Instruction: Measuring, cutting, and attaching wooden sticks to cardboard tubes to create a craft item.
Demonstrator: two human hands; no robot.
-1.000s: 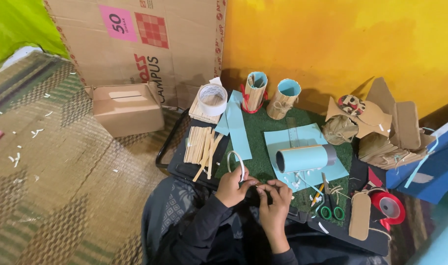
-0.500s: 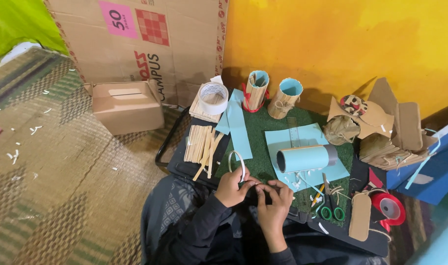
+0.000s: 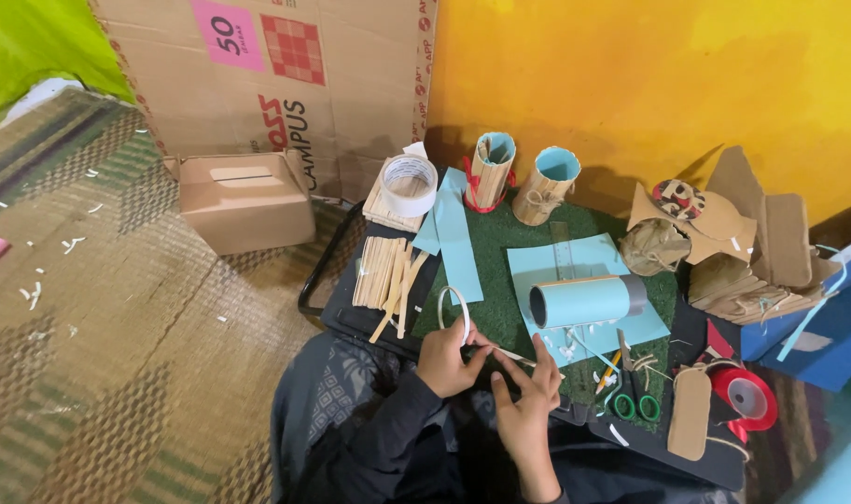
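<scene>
I see my left hand (image 3: 449, 359) gripping a white ring (image 3: 453, 310). My right hand (image 3: 526, 397) pinches a thin stick (image 3: 509, 354), just beside the blue tube (image 3: 584, 301).

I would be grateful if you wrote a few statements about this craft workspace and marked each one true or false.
1. The left hand holds a thin white ring. True.
2. The light blue tube stands upright on the green mat. False: it lies on its side, on a light blue sheet.
3. The green-handled scissors lie to the right of the right hand. True.
4. The roll of red tape sits beside the closed cardboard box. False: it lies far right, while the box is on the woven floor mat at left.
5. A pile of flat wooden sticks lies left of the green mat. True.
</scene>
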